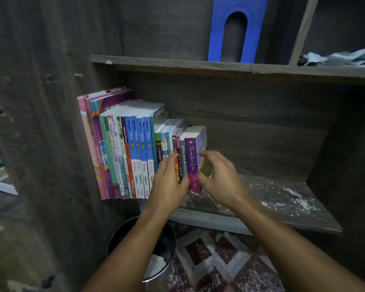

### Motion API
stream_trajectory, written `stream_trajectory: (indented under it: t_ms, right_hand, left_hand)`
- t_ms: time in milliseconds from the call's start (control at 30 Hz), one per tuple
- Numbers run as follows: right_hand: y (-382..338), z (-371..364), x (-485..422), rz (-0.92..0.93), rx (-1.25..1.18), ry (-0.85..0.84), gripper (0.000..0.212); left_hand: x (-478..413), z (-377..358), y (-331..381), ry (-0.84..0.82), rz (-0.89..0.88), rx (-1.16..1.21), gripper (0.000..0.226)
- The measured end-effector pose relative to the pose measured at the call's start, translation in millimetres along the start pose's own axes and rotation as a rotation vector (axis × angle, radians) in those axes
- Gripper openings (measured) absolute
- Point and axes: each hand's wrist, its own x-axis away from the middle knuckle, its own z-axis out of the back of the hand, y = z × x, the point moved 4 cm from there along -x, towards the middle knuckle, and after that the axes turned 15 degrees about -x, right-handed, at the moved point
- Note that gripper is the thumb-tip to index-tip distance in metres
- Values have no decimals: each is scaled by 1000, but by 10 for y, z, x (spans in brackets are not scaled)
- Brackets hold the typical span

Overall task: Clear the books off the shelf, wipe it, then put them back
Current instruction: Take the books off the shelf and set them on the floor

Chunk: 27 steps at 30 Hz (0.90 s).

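A row of upright books [135,148] fills the left part of a dark wooden shelf [282,203]. The rightmost is a purple book [193,163]. My left hand [169,182] lies flat against the spines of the small books just left of it. My right hand [221,175] curls around the purple book's right side, fingers on its cover and thumb near its lower spine. White dust and crumbs speckle the bare shelf board to the right. A light blue cloth [346,56] lies crumpled on the upper shelf at the far right.
A blue plastic object with an arched hole [236,28] stands on the upper shelf. A round dark bin [143,247] with white paper inside sits on the patterned floor [219,260] below the shelf. The cabinet's side wall [51,123] rises at the left.
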Motion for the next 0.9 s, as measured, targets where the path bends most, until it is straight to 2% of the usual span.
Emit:
stream_trajectory:
  t_ms: [167,300,500,900]
  right_hand:
    - [194,-74,-347,21,133,-56,60]
    - [280,-121,-564,77,227,-62,65]
    - [346,-188,-826,160,366,-78,62]
    - [414,-272,-981,238,273,-23,52]
  left_hand:
    - [-205,-200,-121,3,48,-2,65]
    - [-293,-301,-179,100,53,-41,64]
    - [-376,-410,-216,170,93,-100,63]
    - [-453,-441,-236,217,114,-29,49]
